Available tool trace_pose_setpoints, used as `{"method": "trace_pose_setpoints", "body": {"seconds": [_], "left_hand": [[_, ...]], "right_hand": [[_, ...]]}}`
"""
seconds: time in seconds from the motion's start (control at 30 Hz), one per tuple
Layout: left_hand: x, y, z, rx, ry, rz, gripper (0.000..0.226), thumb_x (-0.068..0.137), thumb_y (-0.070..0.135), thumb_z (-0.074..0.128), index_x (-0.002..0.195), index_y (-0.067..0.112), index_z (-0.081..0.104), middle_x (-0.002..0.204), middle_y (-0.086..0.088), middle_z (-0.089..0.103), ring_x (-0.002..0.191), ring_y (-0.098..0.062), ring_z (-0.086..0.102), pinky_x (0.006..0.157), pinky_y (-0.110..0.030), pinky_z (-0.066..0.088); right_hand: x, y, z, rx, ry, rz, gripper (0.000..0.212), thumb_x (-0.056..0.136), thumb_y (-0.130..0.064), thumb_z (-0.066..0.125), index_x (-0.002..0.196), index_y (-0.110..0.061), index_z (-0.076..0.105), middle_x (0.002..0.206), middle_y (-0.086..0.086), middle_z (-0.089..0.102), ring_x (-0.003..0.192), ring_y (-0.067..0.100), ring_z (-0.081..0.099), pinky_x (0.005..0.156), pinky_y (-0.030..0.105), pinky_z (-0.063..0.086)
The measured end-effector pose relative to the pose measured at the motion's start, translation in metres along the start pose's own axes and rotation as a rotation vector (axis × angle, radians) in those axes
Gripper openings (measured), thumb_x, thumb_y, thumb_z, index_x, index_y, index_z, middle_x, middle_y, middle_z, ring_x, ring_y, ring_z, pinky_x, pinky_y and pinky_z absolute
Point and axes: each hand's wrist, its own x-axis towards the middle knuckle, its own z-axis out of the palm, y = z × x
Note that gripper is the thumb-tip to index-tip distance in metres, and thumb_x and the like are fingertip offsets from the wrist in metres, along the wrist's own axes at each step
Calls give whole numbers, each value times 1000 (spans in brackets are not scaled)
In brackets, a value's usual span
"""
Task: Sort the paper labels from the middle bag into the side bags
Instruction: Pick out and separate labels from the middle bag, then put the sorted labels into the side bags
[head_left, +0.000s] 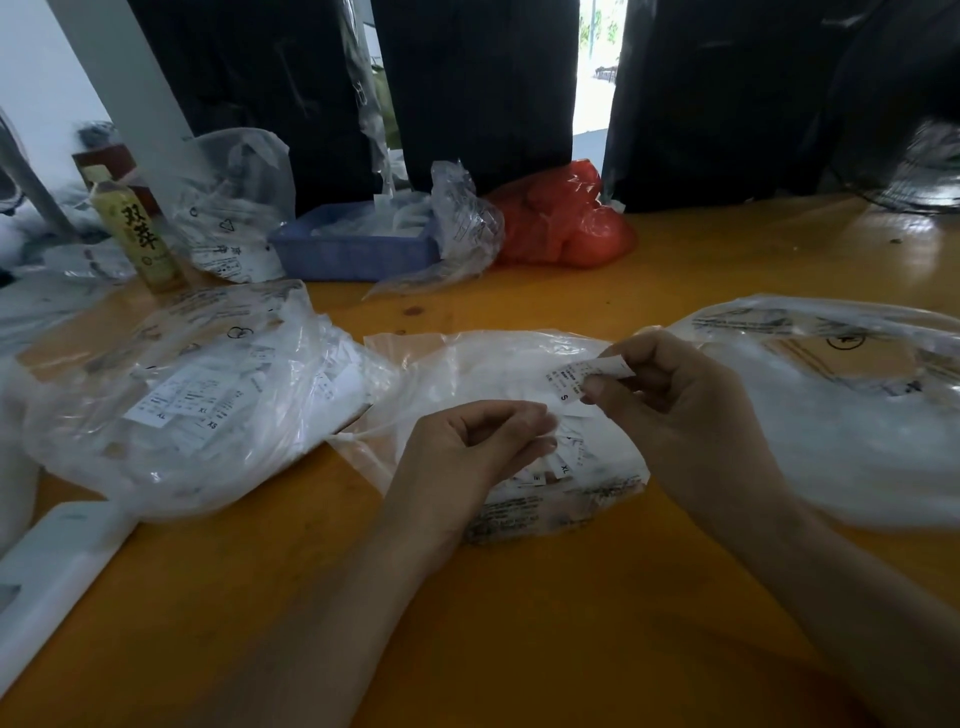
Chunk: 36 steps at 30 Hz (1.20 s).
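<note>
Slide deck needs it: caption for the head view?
Right hand pinches an S-size paper label above the middle bag; left hand rests there.

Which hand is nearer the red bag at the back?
Right. The right hand is raised over the middle bag, pinching a paper label, below the red bag. The left hand sits lower and further left, closer to the person.

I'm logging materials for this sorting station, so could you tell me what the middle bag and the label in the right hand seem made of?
Middle bag: thin clear plastic film, glossy and crinkled. Label in the right hand: apparently matte white paper, printed, curling slightly.
</note>
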Motion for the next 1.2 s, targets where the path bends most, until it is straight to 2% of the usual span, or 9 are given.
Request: {"method": "trace_pose_setpoints", "body": {"seconds": [0.13,0.4,0.6,0.73,0.83,0.93,1.0,1.07,1.2], "left_hand": [[1,-2,-2,43,-28,4,27,84,34,84,106,18,84,107,-10,82,104,-25,79,91,-25,61],[1,-4,-2,54,-7,19,35,74,34,88,103,14,83,103,-10,83,100,-26,80,88,-27,63],[2,-3,-3,184,108,56,20,85,19,86,103,18,78,91,-4,83,87,-19,81,58,-22,60],[1,-3,-5,294,117,95,17,88,22,85,103,23,79,89,2,83,82,-14,81,52,-20,57],[-1,-2,-4,333,105,99,20,87,25,85,106,26,77,91,6,82,80,-14,81,50,-20,54],[-1,-2,-4,322,114,92,21,88,24,85,106,27,77,92,7,83,79,-14,80,48,-20,53],[0,-2,-4,333,142,96,19,86,25,87,103,29,79,93,9,82,78,-12,79,47,-20,53],[1,-2,-5,321,157,94,17,86,26,86,101,29,80,94,10,82,79,-10,78,47,-21,53],[3,-2,-6,257,136,80,22,86,22,86,106,27,80,100,7,83,86,-10,78,51,-19,54]], "right_hand": [[-1,0,3,-73,-14,-44,17,91,-19,74,90,-33,64,89,-18,75,85,4,71,73,15,53],[-1,8,6,-250,-25,-42,12,92,-20,74,96,-29,67,86,-21,70,85,-3,66,70,9,50],[-4,8,7,-324,-73,-46,9,95,-24,68,94,-32,68,80,-22,67,80,-2,64,64,7,46],[-3,10,6,-347,-142,-37,11,95,-25,69,102,-34,71,83,-21,68,81,-3,64,68,10,49],[-4,12,7,-308,-145,4,29,92,-32,73,118,-40,64,83,-17,68,79,-3,65,67,9,49],[-3,12,6,-286,-66,-7,19,90,-33,74,106,-40,64,83,-17,70,80,-5,66,69,7,49],[-4,10,7,-289,-108,-31,9,92,-38,67,100,-39,70,85,-21,71,82,-4,67,72,11,52],[-7,7,10,-278,-184,-45,15,91,-45,62,100,-39,73,89,-25,70,83,-3,67,73,15,54],[-8,11,13,-282,-160,-55,12,92,-30,71,99,-39,71,85,-27,69,84,-6,66,71,9,51]]}}
